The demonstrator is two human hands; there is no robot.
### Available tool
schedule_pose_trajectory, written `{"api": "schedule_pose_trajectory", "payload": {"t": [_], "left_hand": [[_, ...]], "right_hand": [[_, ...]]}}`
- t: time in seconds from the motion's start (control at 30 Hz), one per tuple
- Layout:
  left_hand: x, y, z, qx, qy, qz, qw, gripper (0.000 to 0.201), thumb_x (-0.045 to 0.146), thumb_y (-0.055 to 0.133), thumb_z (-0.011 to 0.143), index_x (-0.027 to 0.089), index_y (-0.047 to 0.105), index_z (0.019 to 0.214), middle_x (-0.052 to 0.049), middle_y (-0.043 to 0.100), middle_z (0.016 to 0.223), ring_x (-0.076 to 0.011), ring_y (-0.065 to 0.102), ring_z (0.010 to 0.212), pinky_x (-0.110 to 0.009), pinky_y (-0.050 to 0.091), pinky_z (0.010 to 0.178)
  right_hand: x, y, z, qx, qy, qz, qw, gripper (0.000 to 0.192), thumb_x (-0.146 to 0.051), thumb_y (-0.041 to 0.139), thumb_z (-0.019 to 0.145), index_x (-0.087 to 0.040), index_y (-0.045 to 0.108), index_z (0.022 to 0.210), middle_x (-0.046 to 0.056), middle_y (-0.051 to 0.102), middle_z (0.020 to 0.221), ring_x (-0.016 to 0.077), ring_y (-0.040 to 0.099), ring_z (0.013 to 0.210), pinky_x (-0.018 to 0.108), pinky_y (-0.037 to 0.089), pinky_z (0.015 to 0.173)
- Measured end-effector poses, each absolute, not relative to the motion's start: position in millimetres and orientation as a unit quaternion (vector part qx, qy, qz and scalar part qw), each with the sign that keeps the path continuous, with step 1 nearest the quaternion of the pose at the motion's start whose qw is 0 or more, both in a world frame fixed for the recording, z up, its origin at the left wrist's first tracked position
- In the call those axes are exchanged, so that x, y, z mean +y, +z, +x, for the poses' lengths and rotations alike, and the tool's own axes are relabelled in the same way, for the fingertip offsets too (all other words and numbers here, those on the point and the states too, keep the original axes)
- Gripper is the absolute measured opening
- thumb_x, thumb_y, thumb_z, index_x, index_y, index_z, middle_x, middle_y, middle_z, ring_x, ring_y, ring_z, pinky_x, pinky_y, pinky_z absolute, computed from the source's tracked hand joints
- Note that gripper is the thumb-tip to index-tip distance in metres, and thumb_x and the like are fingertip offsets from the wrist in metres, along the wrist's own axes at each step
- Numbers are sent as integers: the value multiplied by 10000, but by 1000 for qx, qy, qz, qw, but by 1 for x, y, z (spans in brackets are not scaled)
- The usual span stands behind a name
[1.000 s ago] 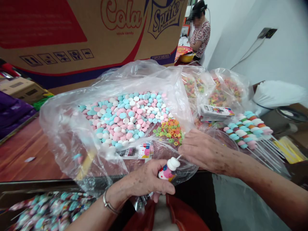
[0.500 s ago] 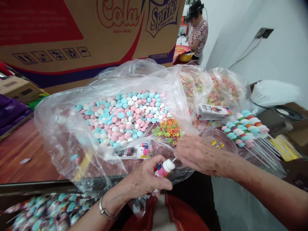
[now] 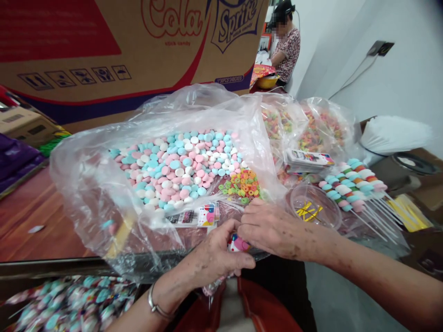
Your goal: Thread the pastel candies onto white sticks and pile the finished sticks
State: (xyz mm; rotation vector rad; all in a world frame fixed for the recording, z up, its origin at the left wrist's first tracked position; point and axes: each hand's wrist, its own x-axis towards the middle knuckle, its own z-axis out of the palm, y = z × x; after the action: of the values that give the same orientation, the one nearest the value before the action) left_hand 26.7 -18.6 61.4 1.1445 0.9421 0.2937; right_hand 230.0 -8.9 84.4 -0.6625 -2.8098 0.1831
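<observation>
My left hand (image 3: 221, 251) is closed around a small printed plastic candy bag (image 3: 239, 243), pink with coloured dots, whose lower end hangs below my fingers. My right hand (image 3: 270, 229) meets the bag's upper end, fingers pressed together at the marshmallow stick, which they hide. Beyond my hands, a clear plastic sheet (image 3: 86, 147) bears a heap of pink, blue and white marshmallows (image 3: 180, 170) and a smaller pile of coloured ring candies (image 3: 244, 184). Flat printed bags (image 3: 194, 216) lie just in front of the marshmallows.
Finished marshmallow skewers (image 3: 353, 184) lie at the right, near a round tub (image 3: 294, 203) of gold twist ties. Stacked printed bags (image 3: 308, 159) sit behind. A large carton (image 3: 138, 60) stands at the back. Wrapped candies (image 3: 76, 304) fill the lower left. A person (image 3: 285, 50) works farther off.
The white marshmallow end that showed at the bag's mouth has gone down inside the bag. My right hand has moved left against my left hand, covering the stick.
</observation>
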Motion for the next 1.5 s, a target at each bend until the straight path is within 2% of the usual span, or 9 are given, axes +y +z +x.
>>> {"api": "schedule_pose_trajectory", "payload": {"t": [0.23, 0.37, 0.47, 0.67, 0.8, 0.93, 1.07, 1.3, 1.5], "left_hand": [[-18, 66, 19, 416, 135, 495, 751, 344, 501, 588, 877, 157, 595, 880, -28, 690, 645, -65, 495, 403, -146, 358, 370], [-18, 67, 24, 450, 204, 436, 752, 406, 525, 564, 883, 136, 643, 801, -36, 679, 558, -63, 470, 349, -144, 333, 333], [-16, 68, 28, 478, 250, 429, 725, 435, 559, 572, 865, 138, 663, 798, -38, 678, 556, -97, 547, 402, -146, 343, 341], [-16, 61, 33, 486, 325, 439, 682, 377, 541, 564, 877, 176, 619, 800, -3, 673, 622, -134, 613, 473, -209, 472, 447], [-12, 65, 32, 513, 352, 474, 623, 391, 537, 530, 895, 193, 554, 710, 40, 562, 548, -115, 517, 461, -191, 387, 428], [-4, 76, 33, 530, 374, 543, 533, 339, 453, 571, 890, 178, 604, 694, 37, 514, 629, -108, 448, 575, -184, 351, 494], [-5, 75, 38, 507, 393, 478, 600, 327, 490, 595, 867, 190, 574, 740, 53, 502, 617, -98, 441, 523, -192, 371, 476], [-10, 70, 32, 405, 410, 318, 753, 210, 306, 717, 782, 153, 586, 726, 15, 592, 582, -110, 545, 516, -206, 441, 502], [-4, 74, 21, 409, 286, 314, 808, 128, 212, 666, 740, 121, 622, 661, -18, 599, 468, -91, 482, 331, -166, 368, 319]], "right_hand": [[-1, 94, 223, -959, 59, -225, 160, 213, -157, 433, 981, -153, 595, 843, 36, 624, 797, 170, 505, 771, 325, 392, 769], [2, 91, 219, -905, 20, -350, 242, 292, -215, 443, 969, -77, 543, 1206, 162, 636, 1121, 261, 549, 1069, 425, 453, 924], [2, 86, 218, -898, 17, -361, 252, 334, -213, 403, 976, -71, 513, 1258, 188, 641, 1135, 284, 576, 1068, 477, 484, 916], [-4, 85, 209, -885, 142, -310, 317, 358, -182, 367, 976, -120, 475, 1311, 157, 641, 1183, 233, 579, 1137, 420, 479, 988], [-9, 83, 200, -789, 246, -418, 376, 570, -319, 591, 877, -156, 371, 1377, 160, 518, 1337, 260, 493, 1233, 439, 436, 1021], [-12, 75, 190, -675, 365, -516, 380, 349, -311, 720, 742, -181, 561, 1024, 41, 605, 980, 187, 571, 867, 313, 499, 749], [-11, 67, 184, -616, 465, -502, 391, 94, -239, 601, 825, -188, 543, 772, -42, 535, 689, 110, 496, 624, 224, 424, 567], [-10, 60, 185, -474, 642, -399, 452, 168, -325, 632, 840, -204, 516, 822, -42, 605, 659, 128, 594, 560, 256, 505, 536], [-8, 61, 197, -578, 634, -320, 401, 256, -248, 678, 825, -198, 584, 1059, -12, 637, 859, 118, 611, 757, 243, 486, 695]]}}
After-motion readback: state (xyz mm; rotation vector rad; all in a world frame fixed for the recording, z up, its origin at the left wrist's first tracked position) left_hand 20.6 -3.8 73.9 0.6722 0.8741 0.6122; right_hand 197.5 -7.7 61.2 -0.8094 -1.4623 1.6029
